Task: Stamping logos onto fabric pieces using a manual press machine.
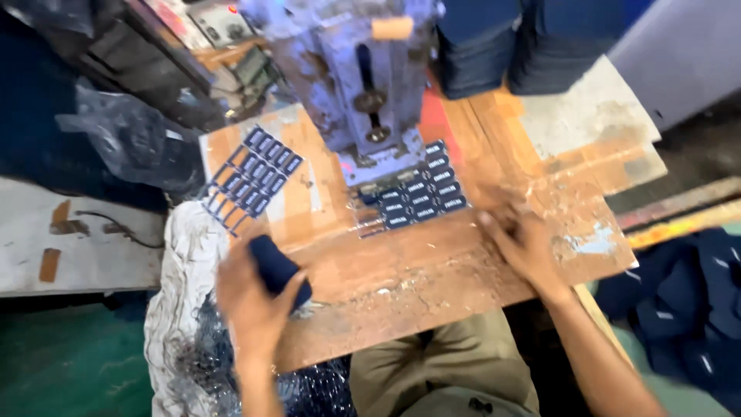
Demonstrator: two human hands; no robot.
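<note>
Plastic, dark and crumpled, lay at the far left beside the board. Near it, on the board's left corner, sat a sheet of labels, tilted and in rows. Below that, the left hand was clamped around a dark blue roll, thumb on one side and fingers on the other, at the board's near left edge above a white cloth. At centre stood a grey press, upright at the back of the board. A second sheet of labels lay just in front of its base. To the right, the right hand rested flat on the board, fingers blurred but apart and holding nothing, just beside that second sheet. Dark blue stacks stood behind, and more dark blue fabric lay off the board at the far right.
</note>
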